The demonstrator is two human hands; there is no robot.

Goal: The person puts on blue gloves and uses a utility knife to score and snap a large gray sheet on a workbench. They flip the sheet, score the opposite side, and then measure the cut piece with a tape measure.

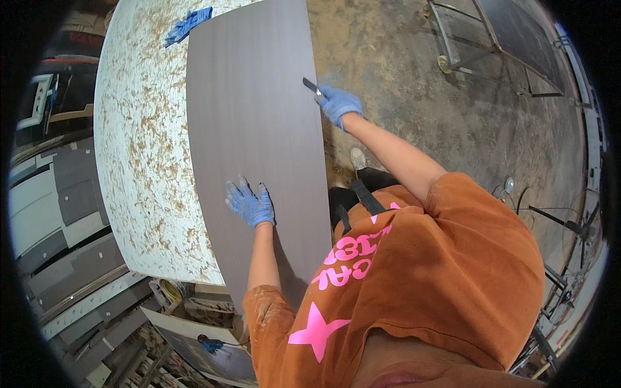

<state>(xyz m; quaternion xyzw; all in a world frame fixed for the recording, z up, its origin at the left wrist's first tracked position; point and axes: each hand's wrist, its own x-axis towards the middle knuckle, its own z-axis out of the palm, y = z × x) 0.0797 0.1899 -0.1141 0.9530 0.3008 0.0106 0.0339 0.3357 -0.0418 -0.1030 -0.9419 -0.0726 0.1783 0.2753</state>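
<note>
A long grey-brown panel (255,116) with faint grain lies lengthwise in front of me, on top of a pale worktop (145,161) mottled with brown glue-like marks. My left hand (251,204), in a blue glove, rests flat on the panel with its fingers spread. At the panel's right edge, farther off, my gloved right hand (339,105) is closed around what looks like a utility knife (310,85). Its dark, slim blade points up and left over the panel's edge; the handle is mostly hidden in my fist.
A spare blue glove (187,26) lies on the worktop by the panel's far left corner. Stacked boards (71,194) fill the left side. To the far right stands a wheeled metal frame cart (466,39) on the stained concrete floor (414,84). Another board (207,352) is at the lower left.
</note>
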